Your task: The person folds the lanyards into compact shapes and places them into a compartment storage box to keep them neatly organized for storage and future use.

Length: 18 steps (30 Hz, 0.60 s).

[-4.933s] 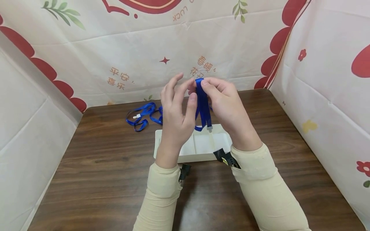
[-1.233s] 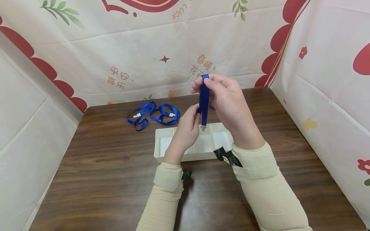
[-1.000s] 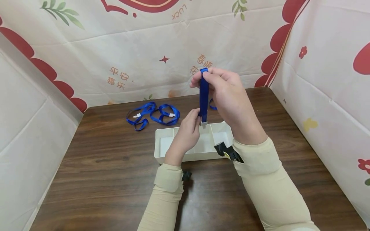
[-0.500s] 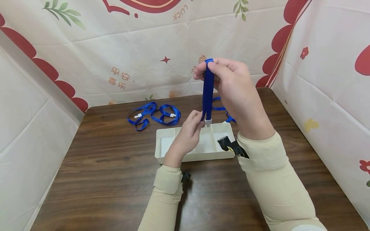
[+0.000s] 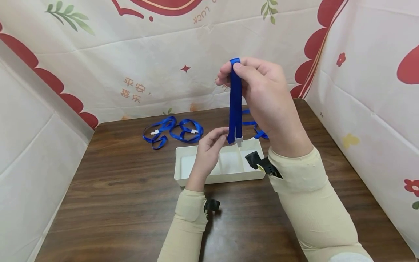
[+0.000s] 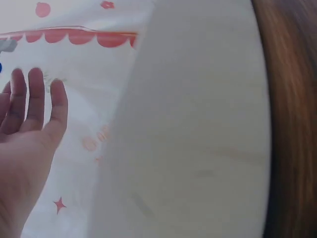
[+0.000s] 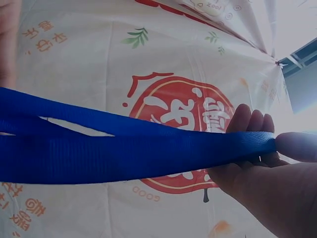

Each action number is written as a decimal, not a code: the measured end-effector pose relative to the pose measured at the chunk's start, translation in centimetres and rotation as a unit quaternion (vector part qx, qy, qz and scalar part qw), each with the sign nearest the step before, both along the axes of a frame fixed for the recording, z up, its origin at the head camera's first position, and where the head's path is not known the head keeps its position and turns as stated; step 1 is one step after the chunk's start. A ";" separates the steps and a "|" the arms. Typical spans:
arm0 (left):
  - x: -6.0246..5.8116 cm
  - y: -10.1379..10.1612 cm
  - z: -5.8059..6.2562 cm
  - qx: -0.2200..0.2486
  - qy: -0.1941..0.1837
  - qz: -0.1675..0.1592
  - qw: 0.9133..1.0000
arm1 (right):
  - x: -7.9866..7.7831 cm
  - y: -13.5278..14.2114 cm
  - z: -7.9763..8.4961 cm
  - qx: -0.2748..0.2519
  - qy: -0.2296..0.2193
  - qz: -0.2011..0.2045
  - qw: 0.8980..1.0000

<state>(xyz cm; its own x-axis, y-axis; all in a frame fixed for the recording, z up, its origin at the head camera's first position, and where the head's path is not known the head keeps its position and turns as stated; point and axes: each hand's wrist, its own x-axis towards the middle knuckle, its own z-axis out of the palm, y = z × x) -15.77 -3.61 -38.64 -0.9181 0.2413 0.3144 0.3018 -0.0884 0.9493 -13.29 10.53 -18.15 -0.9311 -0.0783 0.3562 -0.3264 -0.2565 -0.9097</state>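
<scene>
My right hand (image 5: 266, 89) pinches a folded blue lanyard (image 5: 235, 98) at its top, between thumb and fingers, and it hangs straight down. A pale clip (image 5: 239, 141) shows at its lower end, overlapping the back rim of a white tray (image 5: 222, 178). In the right wrist view the lanyard (image 7: 99, 153) runs across as flat layers to my right hand (image 7: 262, 178). My left hand (image 5: 209, 153) is beside the lanyard's lower end, index fingertip right at its edge and thumb apart from the finger. The left wrist view shows the left hand's fingers (image 6: 35, 99) loosely extended.
Two more blue lanyards, one at the left (image 5: 159, 134) and one beside it (image 5: 186, 130), lie behind the tray on the brown wooden table (image 5: 124, 203). Another blue lanyard (image 5: 260, 134) is partly hidden behind my right hand. Printed cloth walls (image 5: 163, 83) stand at the back and sides.
My right hand has risen with the lanyard, which was looser earlier and now hangs straight. My left hand has moved down to its lower end, and its thumb and index finger have spread apart.
</scene>
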 end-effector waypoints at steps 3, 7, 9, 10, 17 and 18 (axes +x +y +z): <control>0.3 0.1 0.4 0.027 0.017 -0.005 0.999 | -0.1 -0.1 0.0 0.000 -0.002 0.001 1.000; 0.7 0.2 1.1 0.021 0.069 0.013 0.997 | -0.1 -0.1 -0.1 -0.002 -0.005 -0.001 1.000; 0.8 0.3 1.2 0.018 0.088 0.023 0.996 | -0.1 -0.1 -0.1 -0.001 -0.004 -0.002 1.000; 0.8 0.3 1.2 0.013 0.092 0.031 0.995 | -0.1 -0.1 -0.1 -0.003 -0.004 -0.002 1.000; 0.5 0.4 0.9 0.010 0.112 0.043 0.993 | 0.2 0.1 0.0 -0.009 0.000 0.005 1.000; 0.5 0.4 0.8 0.009 0.110 0.039 0.993 | 0.3 0.1 0.0 -0.010 0.001 0.006 1.000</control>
